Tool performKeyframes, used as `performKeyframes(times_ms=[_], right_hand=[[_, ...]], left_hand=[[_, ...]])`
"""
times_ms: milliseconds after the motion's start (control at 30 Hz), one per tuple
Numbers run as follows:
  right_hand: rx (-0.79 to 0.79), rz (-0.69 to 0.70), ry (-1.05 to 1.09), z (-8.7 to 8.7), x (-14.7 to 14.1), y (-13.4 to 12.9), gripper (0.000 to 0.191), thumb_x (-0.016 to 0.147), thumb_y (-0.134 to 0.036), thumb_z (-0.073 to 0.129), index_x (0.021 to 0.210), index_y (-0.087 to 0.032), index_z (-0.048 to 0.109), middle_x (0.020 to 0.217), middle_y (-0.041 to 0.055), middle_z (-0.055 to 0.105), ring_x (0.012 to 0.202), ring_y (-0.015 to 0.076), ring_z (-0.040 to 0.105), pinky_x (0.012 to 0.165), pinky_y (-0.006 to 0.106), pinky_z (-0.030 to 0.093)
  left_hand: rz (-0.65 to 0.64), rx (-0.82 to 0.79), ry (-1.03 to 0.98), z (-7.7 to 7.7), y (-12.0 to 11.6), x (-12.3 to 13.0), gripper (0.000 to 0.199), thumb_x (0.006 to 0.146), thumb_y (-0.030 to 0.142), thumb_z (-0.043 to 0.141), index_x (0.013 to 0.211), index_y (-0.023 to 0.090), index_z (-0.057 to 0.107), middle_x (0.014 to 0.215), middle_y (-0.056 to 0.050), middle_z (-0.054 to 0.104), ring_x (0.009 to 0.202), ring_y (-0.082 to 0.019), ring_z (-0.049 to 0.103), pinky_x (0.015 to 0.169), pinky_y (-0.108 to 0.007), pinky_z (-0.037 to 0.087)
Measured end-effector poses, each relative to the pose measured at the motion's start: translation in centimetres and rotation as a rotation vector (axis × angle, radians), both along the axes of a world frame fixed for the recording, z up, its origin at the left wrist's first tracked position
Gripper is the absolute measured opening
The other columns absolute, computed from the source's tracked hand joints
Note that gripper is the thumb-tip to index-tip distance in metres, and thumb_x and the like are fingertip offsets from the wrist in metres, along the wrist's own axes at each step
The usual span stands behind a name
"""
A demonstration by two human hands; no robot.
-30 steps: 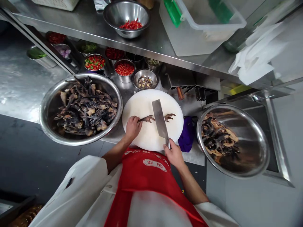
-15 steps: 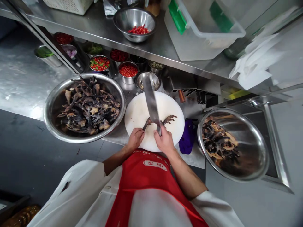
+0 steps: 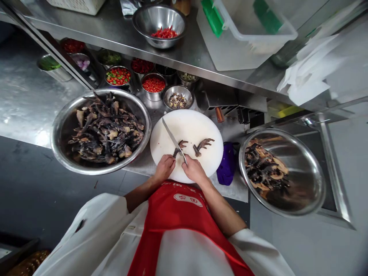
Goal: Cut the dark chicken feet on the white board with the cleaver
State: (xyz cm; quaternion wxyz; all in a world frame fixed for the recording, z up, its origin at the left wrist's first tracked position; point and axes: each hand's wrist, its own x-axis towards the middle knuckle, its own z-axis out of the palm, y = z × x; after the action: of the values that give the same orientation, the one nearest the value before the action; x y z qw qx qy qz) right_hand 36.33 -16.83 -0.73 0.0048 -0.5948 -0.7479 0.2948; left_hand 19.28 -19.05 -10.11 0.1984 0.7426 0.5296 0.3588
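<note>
**Holding a cleaver (image 3: 172,135) across a dark chicken foot (image 3: 182,144)**

I have the left hand (image 3: 166,167) curled at the foot's shank end, pinching it over the round white cutting board (image 3: 209,163); the right hand (image 3: 194,169) is wrapped around the cleaver's handle. The blade shows nearly edge-on, slanting over the foot; whether it touches, I cannot tell. Just to the right lies a second foot (image 3: 206,143), with a short stub (image 3: 197,151) at its near end. Beside the board I see a purple cloth (image 3: 226,165). Steel basins of dark feet flank the bench (image 3: 235,193): a heaped left basin (image 3: 63,132) and a partly filled right basin (image 3: 306,172).
</note>
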Motion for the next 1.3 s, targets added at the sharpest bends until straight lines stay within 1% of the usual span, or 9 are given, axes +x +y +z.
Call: performKeyframes(times_ms=[133, 300, 367, 533, 667, 800, 967, 1167, 1300], right_hand=[[0.03, -0.052, 0.108, 1.4, 0.2, -0.3, 0.033, 0.09, -0.027, 0.042, 0.119, -0.021, 0.057, 0.085, 0.0047, 0.072, 0.078, 0.0222, 0.066, 0.071, 0.028, 0.046], [0.273, -0.195, 0.305, 3.1, 0.1, -1.4, 0.043, 0.091, -0.034, 0.043, 0.13, -0.02, 0.051, 0.097, 0.006, 0.071, 0.086, 0.0209, 0.067, 0.077, 0.028, 0.049], [0.273, -0.206, 0.274, 2.7, 0.2, -1.4, 0.042, 0.09, -0.033, 0.042, 0.129, -0.02, 0.052, 0.096, 0.0069, 0.071, 0.086, 0.0217, 0.067, 0.077, 0.029, 0.049], [-0.028, -0.027, 0.038, -0.2, 0.6, 0.3, 0.031, 0.087, -0.024, 0.043, 0.113, -0.02, 0.059, 0.083, 0.006, 0.071, 0.077, 0.0229, 0.066, 0.07, 0.028, 0.044], [-0.049, -0.03, 0.031, -0.9, 0.9, 0.8, 0.028, 0.088, -0.024, 0.041, 0.109, -0.02, 0.059, 0.085, 0.006, 0.071, 0.078, 0.0217, 0.064, 0.071, 0.027, 0.043], [-0.01, -0.064, 0.13, 1.0, 1.1, 0.4, 0.031, 0.089, -0.027, 0.042, 0.115, -0.021, 0.059, 0.085, 0.0041, 0.071, 0.077, 0.0205, 0.064, 0.071, 0.027, 0.044], [0.233, -0.174, 0.29, 3.5, 0.6, -0.1, 0.044, 0.091, -0.032, 0.043, 0.134, -0.02, 0.048, 0.105, 0.0065, 0.069, 0.095, 0.0211, 0.064, 0.083, 0.029, 0.046], [-0.073, -0.014, 0.025, 0.5, 0.3, 0.6, 0.033, 0.088, -0.023, 0.044, 0.119, -0.021, 0.056, 0.09, 0.0056, 0.071, 0.082, 0.0223, 0.066, 0.074, 0.028, 0.045], [-0.083, 0.007, -0.004, -0.9, 0.4, 0.7, 0.03, 0.089, -0.023, 0.042, 0.115, -0.021, 0.056, 0.093, 0.0063, 0.071, 0.084, 0.0221, 0.066, 0.074, 0.027, 0.042]], left_hand=[[0.008, -0.015, -0.013, 0.0, 0.0, 0.0, 0.012, 0.09, 0.024, 0.052, 0.094, 0.019, 0.063, 0.094, -0.007, 0.063, 0.094, -0.018, 0.059, 0.085, -0.036, 0.053], [0.02, -0.051, -0.025, -0.1, -0.2, 0.0, 0.014, 0.09, 0.024, 0.052, 0.096, 0.02, 0.063, 0.097, -0.007, 0.063, 0.096, -0.018, 0.059, 0.087, -0.035, 0.053], [0.019, -0.063, -0.028, -0.1, -0.2, -0.1, 0.014, 0.09, 0.024, 0.052, 0.097, 0.02, 0.064, 0.097, -0.007, 0.063, 0.097, -0.018, 0.059, 0.088, -0.036, 0.053], [-0.013, -0.038, -0.015, -0.2, -0.1, 0.0, 0.013, 0.09, 0.021, 0.052, 0.097, 0.019, 0.063, 0.094, -0.007, 0.063, 0.094, -0.018, 0.058, 0.086, -0.036, 0.053], [-0.013, -0.028, -0.003, -0.1, 0.0, 0.1, 0.015, 0.09, 0.023, 0.052, 0.099, 0.018, 0.063, 0.096, -0.007, 0.063, 0.095, -0.018, 0.058, 0.087, -0.036, 0.053], [-0.041, -0.03, 0.02, 0.1, 0.0, 0.1, 0.017, 0.092, 0.024, 0.051, 0.1, 0.018, 0.064, 0.099, -0.008, 0.063, 0.098, -0.018, 0.057, 0.089, -0.035, 0.053], [-0.031, -0.043, 0.037, 0.2, 0.1, 0.1, 0.017, 0.092, 0.024, 0.05, 0.099, 0.018, 0.064, 0.098, -0.007, 0.064, 0.098, -0.017, 0.057, 0.089, -0.035, 0.052], [-0.059, -0.048, 0.066, 0.0, 0.0, 0.0, 0.017, 0.093, 0.023, 0.048, 0.097, 0.017, 0.064, 0.097, -0.007, 0.064, 0.095, -0.017, 0.056, 0.087, -0.034, 0.052], [-0.042, -0.071, 0.071, 0.0, 0.1, 0.2, 0.018, 0.093, 0.026, 0.05, 0.099, 0.018, 0.064, 0.101, -0.007, 0.063, 0.099, -0.017, 0.056, 0.09, -0.034, 0.051]])
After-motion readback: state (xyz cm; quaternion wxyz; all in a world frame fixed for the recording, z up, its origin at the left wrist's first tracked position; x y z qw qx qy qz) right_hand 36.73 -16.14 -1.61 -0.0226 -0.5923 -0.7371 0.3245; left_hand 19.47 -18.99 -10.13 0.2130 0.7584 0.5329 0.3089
